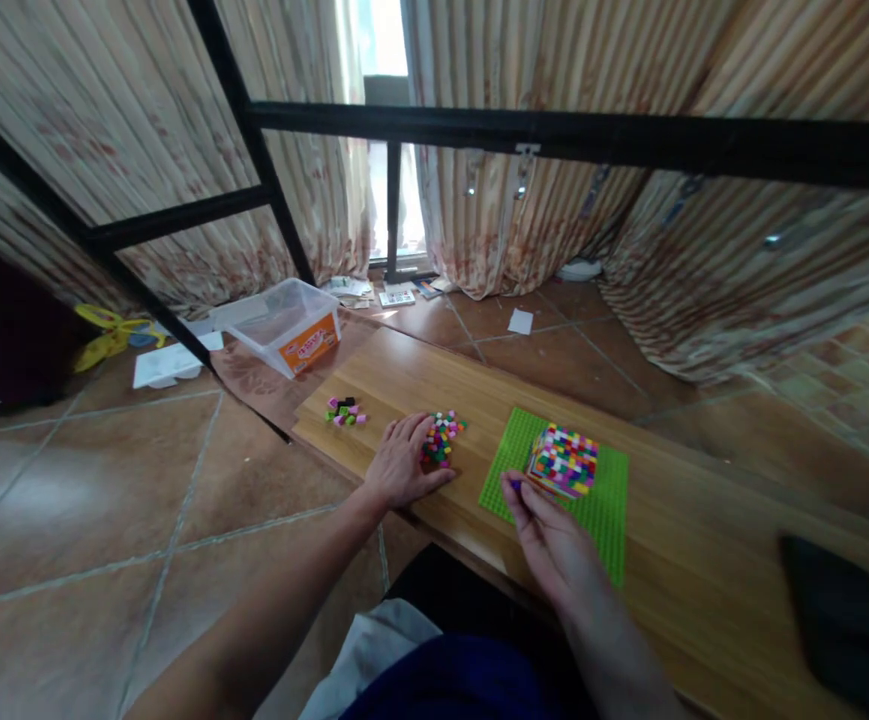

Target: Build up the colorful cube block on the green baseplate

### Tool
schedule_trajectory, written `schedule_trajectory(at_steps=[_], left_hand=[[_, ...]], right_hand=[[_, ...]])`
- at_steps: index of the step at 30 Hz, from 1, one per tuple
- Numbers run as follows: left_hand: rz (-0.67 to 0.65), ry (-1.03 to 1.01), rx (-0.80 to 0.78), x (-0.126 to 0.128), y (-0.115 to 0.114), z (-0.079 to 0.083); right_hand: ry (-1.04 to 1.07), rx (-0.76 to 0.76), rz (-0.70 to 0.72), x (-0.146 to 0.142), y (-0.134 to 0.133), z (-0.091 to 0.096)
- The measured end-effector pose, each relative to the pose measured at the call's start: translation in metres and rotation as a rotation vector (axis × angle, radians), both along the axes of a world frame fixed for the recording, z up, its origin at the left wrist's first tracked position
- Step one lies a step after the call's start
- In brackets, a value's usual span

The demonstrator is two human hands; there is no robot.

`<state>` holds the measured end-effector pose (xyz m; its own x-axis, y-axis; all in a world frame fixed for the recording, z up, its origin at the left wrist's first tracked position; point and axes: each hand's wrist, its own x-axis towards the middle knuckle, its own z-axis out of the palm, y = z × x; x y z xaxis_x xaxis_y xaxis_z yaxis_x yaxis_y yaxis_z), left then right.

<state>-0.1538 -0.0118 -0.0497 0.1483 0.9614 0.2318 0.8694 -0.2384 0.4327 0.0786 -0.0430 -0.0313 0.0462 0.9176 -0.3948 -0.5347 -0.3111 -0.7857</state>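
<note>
dark blue cloth (449,680) on the person's body is nearest the camera, before a wooden bench (404,365) whose long axis runs from far left to near right. on the bench lies a flat green plate (608,540), its far edge in line with the bench's; it looks roughly square, so no long axis stands out. a many-coloured block (565,455) sits on the plate, patterned top up, sides running much as the plate's do. the right hand (546,530) pinches a small purple brick (516,485) between thumb and fingertip, just beside the block's near left corner; the brick is too small to tell its long axis. the left hand (404,465) is spread open, palm down, fingers pointing away and rightward at a pile of loose bricks (445,432); whether it touches them cannot be told.
</note>
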Motion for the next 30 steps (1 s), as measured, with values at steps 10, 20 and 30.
schedule_trajectory(at_steps=[10,20,30], left_hand=[[-0.003,0.05,0.057,-0.001,0.003,-0.001],[-0.012,0.069,0.087,-0.003,0.004,-0.002],[0.0,0.06,0.094,-0.003,0.004,-0.001]], right_hand=[[0.095,-0.053,-0.101,0.032,-0.017,0.006],[0.049,-0.047,-0.188,0.065,-0.023,0.008],[-0.194,0.064,-0.382,0.068,-0.008,0.004]])
